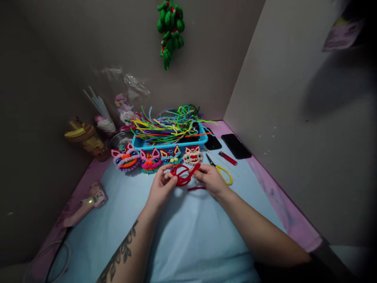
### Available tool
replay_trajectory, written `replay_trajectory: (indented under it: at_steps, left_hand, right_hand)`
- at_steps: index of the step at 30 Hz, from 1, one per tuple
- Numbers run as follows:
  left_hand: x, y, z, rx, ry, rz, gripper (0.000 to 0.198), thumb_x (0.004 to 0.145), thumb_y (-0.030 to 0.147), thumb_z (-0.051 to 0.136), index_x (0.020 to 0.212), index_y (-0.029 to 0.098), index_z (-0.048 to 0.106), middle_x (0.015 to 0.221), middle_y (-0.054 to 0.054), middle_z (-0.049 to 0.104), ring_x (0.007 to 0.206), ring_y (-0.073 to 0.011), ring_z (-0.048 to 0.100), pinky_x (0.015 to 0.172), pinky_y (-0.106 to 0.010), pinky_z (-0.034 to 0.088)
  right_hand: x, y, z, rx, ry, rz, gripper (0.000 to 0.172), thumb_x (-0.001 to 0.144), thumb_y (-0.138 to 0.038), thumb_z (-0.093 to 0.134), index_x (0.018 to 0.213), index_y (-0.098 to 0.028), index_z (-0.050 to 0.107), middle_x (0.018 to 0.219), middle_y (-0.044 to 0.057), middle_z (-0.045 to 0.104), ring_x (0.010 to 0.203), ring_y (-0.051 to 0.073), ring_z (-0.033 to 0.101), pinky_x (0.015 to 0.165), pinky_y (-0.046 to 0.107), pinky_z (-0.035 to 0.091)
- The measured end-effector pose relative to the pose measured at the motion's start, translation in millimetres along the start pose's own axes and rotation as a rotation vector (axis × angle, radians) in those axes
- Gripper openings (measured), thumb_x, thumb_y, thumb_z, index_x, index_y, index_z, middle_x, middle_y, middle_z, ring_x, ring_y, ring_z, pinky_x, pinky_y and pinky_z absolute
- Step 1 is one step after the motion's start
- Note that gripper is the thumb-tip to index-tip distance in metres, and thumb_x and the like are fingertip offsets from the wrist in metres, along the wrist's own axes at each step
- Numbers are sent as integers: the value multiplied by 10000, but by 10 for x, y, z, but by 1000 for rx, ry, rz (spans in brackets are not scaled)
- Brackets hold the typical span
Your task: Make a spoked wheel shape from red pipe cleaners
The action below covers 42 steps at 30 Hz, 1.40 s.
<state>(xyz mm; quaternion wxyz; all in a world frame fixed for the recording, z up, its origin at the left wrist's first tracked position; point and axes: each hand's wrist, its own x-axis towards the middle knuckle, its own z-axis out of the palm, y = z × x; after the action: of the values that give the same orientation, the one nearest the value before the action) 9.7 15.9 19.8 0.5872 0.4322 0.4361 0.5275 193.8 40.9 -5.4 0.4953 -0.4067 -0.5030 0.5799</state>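
Observation:
Between my two hands is a red pipe cleaner piece (183,181), bent into rounded loops. My left hand (163,182) pinches its left side between thumb and fingers. On the other side my right hand (210,179) grips a red end that sticks up to the right. A short straight red pipe cleaner (196,188) lies on the blue cloth just under my right hand. Yellow-handled scissors (224,175) rest beside that hand, blades pointing away. Just beyond my hands stand several colourful pipe-cleaner animal heads, among them a cream one (193,156) and a pink one (150,160).
A blue tray (165,146) piled with coloured pipe cleaners (171,125) stands at the back. Two dark phones, one here (236,146), and a red lighter (227,158) lie right. A pink glue gun (88,204) with a lit green light lies left. Walls enclose the table.

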Motion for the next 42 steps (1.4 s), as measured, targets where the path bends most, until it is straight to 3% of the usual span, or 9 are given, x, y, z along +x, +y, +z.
replay_trajectory:
  at_steps: [4, 12, 18, 21, 24, 29, 34, 38, 42]
  left_hand:
    - [4, -2, -13, 7, 13, -6, 469, 663, 314, 738, 1064, 183, 536, 624, 56, 539, 555, -83, 474, 572, -210, 358]
    - [13, -50, -21, -3, -34, -7, 462, 687, 296, 722, 1085, 183, 516, 635, 56, 537, 576, -85, 485, 591, -210, 372]
    - [14, -43, 1, 14, 20, 16, 472, 679, 333, 731, 1073, 192, 512, 630, 64, 532, 551, -78, 473, 558, -200, 363]
    - [12, -38, 6, 11, 17, -5, 485, 671, 342, 738, 1072, 193, 510, 626, 64, 537, 538, -80, 479, 539, -198, 354]
    - [15, -44, 9, -10, 9, -13, 494, 664, 335, 744, 1073, 194, 508, 630, 61, 545, 534, -84, 489, 541, -205, 363]
    - [26, -60, -4, -22, 29, 9, 480, 663, 324, 748, 1065, 195, 520, 623, 62, 541, 546, -83, 487, 551, -204, 365]
    - [34, -62, -20, -23, 49, 11, 510, 668, 313, 741, 1099, 194, 495, 634, 56, 555, 555, -93, 498, 563, -218, 376]
    - [33, -45, -10, -32, 68, 11, 515, 653, 322, 747, 1083, 193, 495, 626, 57, 560, 548, -93, 496, 562, -219, 374]
    - [26, -44, -14, -39, 78, 22, 510, 658, 318, 741, 1085, 190, 494, 625, 59, 558, 546, -85, 481, 561, -213, 363]
  right_hand:
    - [51, 11, -60, -26, 77, -59, 235, 723, -402, 685, 688, -171, 656, 578, -32, 500, 536, 92, 404, 524, 236, 330]
    - [35, -10, -9, -68, 70, -34, 244, 726, -418, 663, 752, -178, 632, 591, -37, 512, 533, 99, 420, 524, 232, 340]
    - [-41, -45, 125, -252, 70, -125, 133, 700, -297, 684, 748, -205, 601, 728, -11, 572, 723, 156, 551, 706, 293, 443]
    - [-63, -45, 151, -440, 88, -248, 108, 682, -281, 712, 679, -204, 636, 861, 28, 550, 896, 196, 546, 884, 362, 408]
    - [-65, -32, 148, -479, 95, -244, 130, 663, -302, 732, 676, -201, 650, 1027, 57, 504, 1045, 227, 509, 970, 392, 366]
    - [-48, -18, 115, -409, 32, -173, 130, 722, -314, 670, 763, -197, 632, 1128, 68, 478, 1103, 215, 500, 957, 360, 399]
    - [-36, -71, 64, -432, 62, -271, 155, 749, -328, 652, 840, -204, 630, 1085, 70, 530, 1100, 218, 508, 990, 376, 371]
    - [-14, -78, 1, -386, 117, -301, 219, 777, -335, 629, 965, -222, 628, 1027, 64, 578, 996, 207, 552, 865, 346, 448]
    - [7, -33, -30, -288, 212, -276, 153, 778, -317, 609, 878, -207, 648, 891, 45, 619, 831, 175, 578, 757, 307, 472]
